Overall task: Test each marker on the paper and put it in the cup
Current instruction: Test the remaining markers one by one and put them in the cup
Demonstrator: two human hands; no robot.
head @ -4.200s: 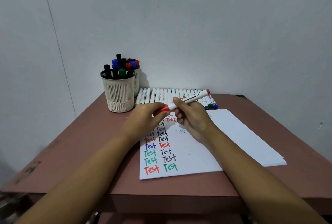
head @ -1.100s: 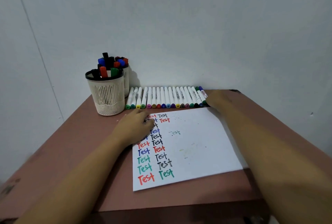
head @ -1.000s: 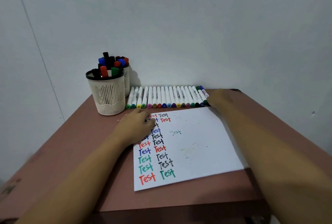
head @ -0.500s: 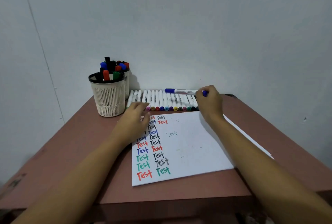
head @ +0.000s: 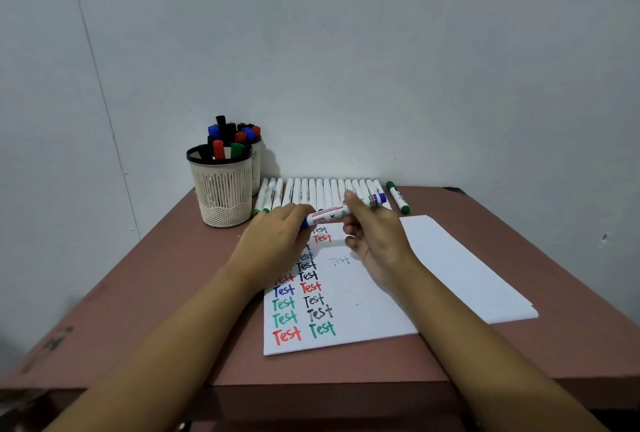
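Observation:
A white marker with blue ends (head: 341, 212) hangs level above the top of the paper (head: 388, 286). My right hand (head: 375, 234) holds its barrel between thumb and fingers. My left hand (head: 277, 241) grips its blue cap end. The paper lies on the brown table (head: 166, 293) and carries two columns of the word "Test" in red, green, blue and black. A cream mesh cup (head: 221, 185) with a black rim stands at the back left, holding several markers.
A row of several white markers (head: 311, 192) lies along the wall behind the paper. One green marker (head: 398, 197) lies apart at the row's right end. A second cup of markers (head: 251, 140) stands behind the first. More sheets (head: 485, 289) spread right.
My right hand lifted the blue marker from the row's right end and brought it over the paper. My left hand rose off the paper and took hold of its cap end.

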